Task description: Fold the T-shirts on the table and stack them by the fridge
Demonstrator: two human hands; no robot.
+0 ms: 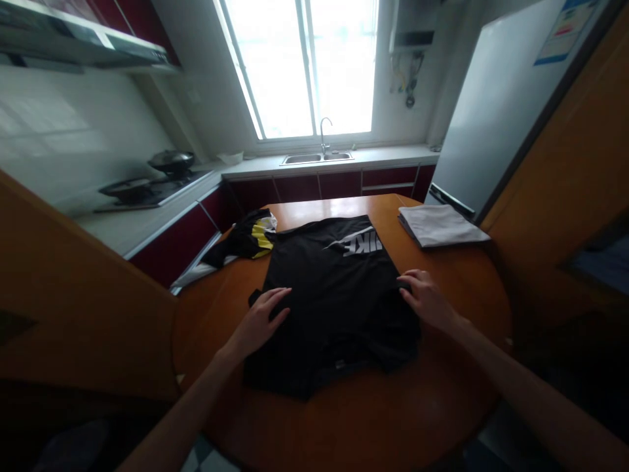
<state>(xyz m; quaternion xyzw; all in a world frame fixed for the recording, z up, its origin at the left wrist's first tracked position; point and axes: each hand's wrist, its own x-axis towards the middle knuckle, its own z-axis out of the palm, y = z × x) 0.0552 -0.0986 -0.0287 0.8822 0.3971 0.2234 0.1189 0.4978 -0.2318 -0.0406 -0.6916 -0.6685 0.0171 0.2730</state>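
Note:
A black T-shirt [330, 288] with a white logo lies spread on the round wooden table [442, 393], its collar end nearest me. My left hand [260, 319] rests flat on the shirt's left edge, fingers stretched out. My right hand [426, 299] lies on the shirt's right edge, fingers bent slightly over the cloth. Neither hand lifts the fabric.
A black and yellow garment [248, 239] lies bunched at the table's far left. A folded grey-white cloth [439, 225] sits at the far right. Behind are a counter with a sink [317, 157], a stove with pans [152, 183], and a fridge [496, 111] at right.

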